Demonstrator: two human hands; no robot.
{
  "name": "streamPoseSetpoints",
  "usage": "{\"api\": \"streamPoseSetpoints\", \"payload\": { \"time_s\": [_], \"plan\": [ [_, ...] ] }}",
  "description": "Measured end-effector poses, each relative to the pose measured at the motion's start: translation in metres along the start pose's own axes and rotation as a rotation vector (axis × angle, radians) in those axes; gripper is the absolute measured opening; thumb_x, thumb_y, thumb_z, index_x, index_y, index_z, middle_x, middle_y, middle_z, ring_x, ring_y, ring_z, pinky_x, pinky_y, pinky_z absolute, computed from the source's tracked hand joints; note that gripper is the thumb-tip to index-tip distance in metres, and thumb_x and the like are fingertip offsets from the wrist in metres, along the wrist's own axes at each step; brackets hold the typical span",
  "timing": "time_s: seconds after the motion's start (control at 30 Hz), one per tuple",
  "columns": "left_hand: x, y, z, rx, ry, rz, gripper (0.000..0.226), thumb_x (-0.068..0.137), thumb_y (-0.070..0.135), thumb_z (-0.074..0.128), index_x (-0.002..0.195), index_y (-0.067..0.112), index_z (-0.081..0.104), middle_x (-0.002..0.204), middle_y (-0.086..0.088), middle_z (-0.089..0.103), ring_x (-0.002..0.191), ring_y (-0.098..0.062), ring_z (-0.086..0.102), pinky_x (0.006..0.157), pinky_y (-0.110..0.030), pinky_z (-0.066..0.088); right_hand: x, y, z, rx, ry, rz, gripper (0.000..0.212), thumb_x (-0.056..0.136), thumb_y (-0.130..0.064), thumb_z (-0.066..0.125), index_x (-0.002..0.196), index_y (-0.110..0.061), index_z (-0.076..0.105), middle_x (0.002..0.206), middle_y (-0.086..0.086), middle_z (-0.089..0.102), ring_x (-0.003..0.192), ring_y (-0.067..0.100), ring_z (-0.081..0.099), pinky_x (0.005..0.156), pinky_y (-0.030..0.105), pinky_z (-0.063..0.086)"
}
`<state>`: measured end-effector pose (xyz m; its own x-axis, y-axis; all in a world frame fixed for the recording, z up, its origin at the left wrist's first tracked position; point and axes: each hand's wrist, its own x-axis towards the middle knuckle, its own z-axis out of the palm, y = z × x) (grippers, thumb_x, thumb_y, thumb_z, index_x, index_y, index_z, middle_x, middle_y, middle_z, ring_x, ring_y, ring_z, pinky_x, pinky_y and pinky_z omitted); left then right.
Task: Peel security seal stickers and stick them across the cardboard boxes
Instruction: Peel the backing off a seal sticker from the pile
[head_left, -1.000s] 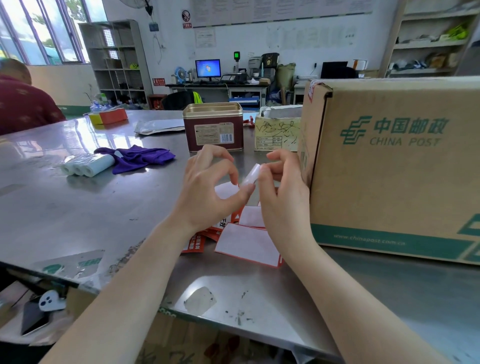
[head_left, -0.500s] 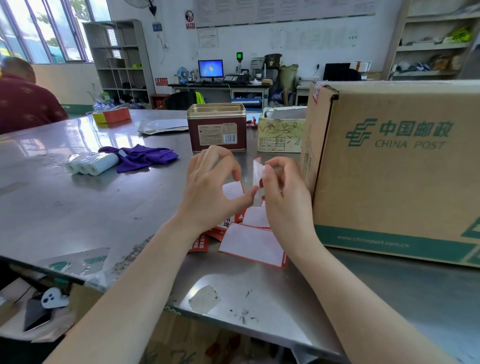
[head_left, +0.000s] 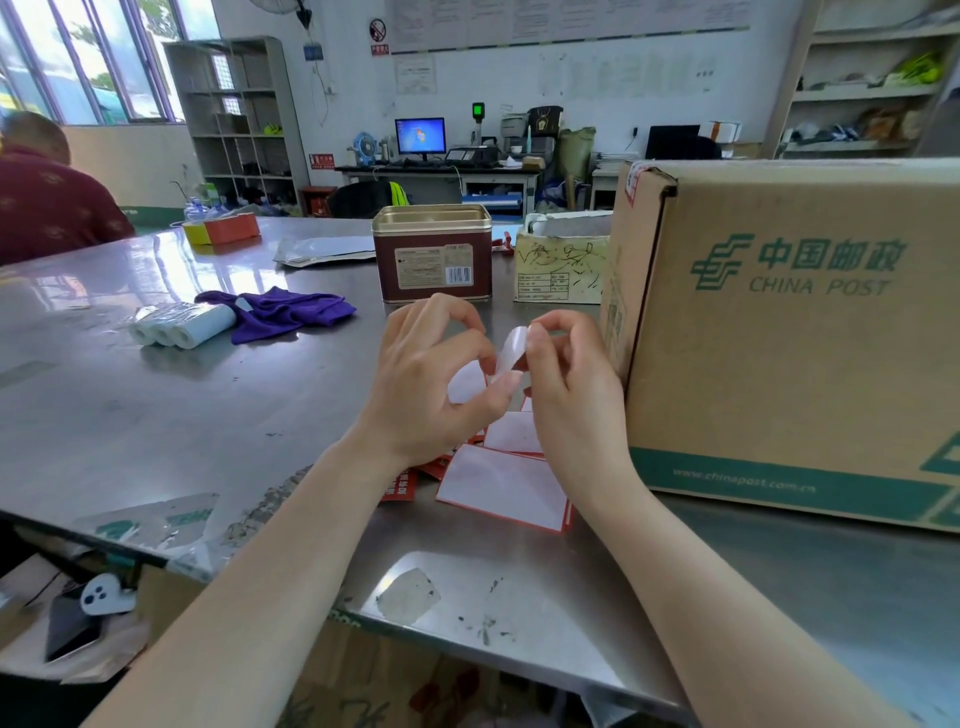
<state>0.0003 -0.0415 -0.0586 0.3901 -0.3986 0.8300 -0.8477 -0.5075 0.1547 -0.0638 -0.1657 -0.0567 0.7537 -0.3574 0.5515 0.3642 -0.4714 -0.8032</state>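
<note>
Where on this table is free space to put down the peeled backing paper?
Bare steel lies left of the left hand, between it and the purple cloth. The near edge right of the sticker sheets, before the China Post box, is free too. Under the hands it is crowded.

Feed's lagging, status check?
Both hands, left and right, pinching one sticker, peeling. Cardboard box right alongside. Nothing blocking.

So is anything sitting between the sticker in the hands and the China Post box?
Nothing visible. The sticker is pinched between the left hand and right hand, directly beside the cardboard box, with open air between.
</note>
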Motion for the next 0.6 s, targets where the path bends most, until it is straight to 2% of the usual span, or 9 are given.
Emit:
{"api": "streamPoseSetpoints", "payload": {
  "time_s": [0.2,0.33,0.4,0.47,0.5,0.57,0.6],
  "plan": [
    [0.001,-0.004,-0.001,0.112,0.059,0.091,0.026,0.080,0.026,0.052,0.069,0.007,0.066,0.090,-0.012,0.061,0.091,-0.018,0.047,0.082,-0.027,0.029,-0.001,0.001,0.002,0.019,-0.007,0.013,0.010,0.097,-0.029,0.043,0.101,-0.022,0.048,0.086,-0.006,0.066,0.069,-0.001,0.057,0.056,0.008,0.042],
    [0.003,-0.009,-0.004,0.141,0.174,0.047,0.025,0.080,0.024,0.051,0.069,0.006,0.066,0.089,-0.013,0.061,0.090,-0.020,0.049,0.084,-0.029,0.030,-0.004,-0.002,0.002,0.051,-0.071,0.022,0.023,0.096,-0.037,0.042,0.109,-0.020,0.049,0.085,-0.009,0.062,0.065,-0.011,0.054,0.053,0.004,0.039],
    [0.002,-0.013,-0.004,0.146,0.191,-0.013,0.028,0.082,0.025,0.050,0.070,0.006,0.067,0.089,-0.012,0.061,0.091,-0.018,0.049,0.085,-0.028,0.029,-0.006,-0.005,0.002,0.062,-0.114,0.036,0.028,0.095,-0.041,0.039,0.112,-0.021,0.049,0.088,-0.011,0.061,0.070,-0.013,0.054,0.056,0.001,0.038],
    [0.001,-0.016,-0.005,0.103,0.172,-0.125,0.037,0.086,0.032,0.045,0.076,0.006,0.070,0.091,-0.008,0.059,0.091,-0.017,0.050,0.086,-0.028,0.032,-0.007,-0.005,0.002,0.084,-0.131,0.052,0.028,0.095,-0.042,0.038,0.111,-0.021,0.049,0.090,-0.012,0.062,0.076,-0.015,0.055,0.059,0.000,0.039],
    [0.003,-0.016,-0.009,0.006,0.157,-0.231,0.041,0.086,0.036,0.043,0.080,0.007,0.071,0.092,-0.003,0.058,0.091,-0.015,0.051,0.086,-0.028,0.036,-0.006,-0.006,0.002,0.088,-0.126,0.064,0.028,0.095,-0.042,0.039,0.112,-0.021,0.048,0.091,-0.012,0.062,0.078,-0.015,0.055,0.060,0.000,0.040],
    [0.006,-0.010,-0.017,-0.324,0.170,-0.517,0.036,0.085,0.035,0.043,0.079,0.013,0.071,0.093,0.003,0.056,0.090,-0.010,0.053,0.080,-0.019,0.043,-0.005,-0.004,0.002,0.068,-0.115,0.100,0.028,0.095,-0.041,0.040,0.114,-0.021,0.047,0.092,-0.014,0.061,0.080,-0.015,0.055,0.062,0.002,0.042],
    [0.009,-0.008,-0.022,-0.470,0.191,-0.638,0.029,0.087,0.026,0.044,0.076,0.014,0.069,0.095,0.000,0.058,0.089,-0.009,0.054,0.074,-0.013,0.044,-0.005,-0.005,0.002,0.051,-0.117,0.121,0.030,0.094,-0.041,0.041,0.116,-0.021,0.047,0.093,-0.013,0.061,0.081,-0.012,0.056,0.065,0.005,0.043]
  ]
}}
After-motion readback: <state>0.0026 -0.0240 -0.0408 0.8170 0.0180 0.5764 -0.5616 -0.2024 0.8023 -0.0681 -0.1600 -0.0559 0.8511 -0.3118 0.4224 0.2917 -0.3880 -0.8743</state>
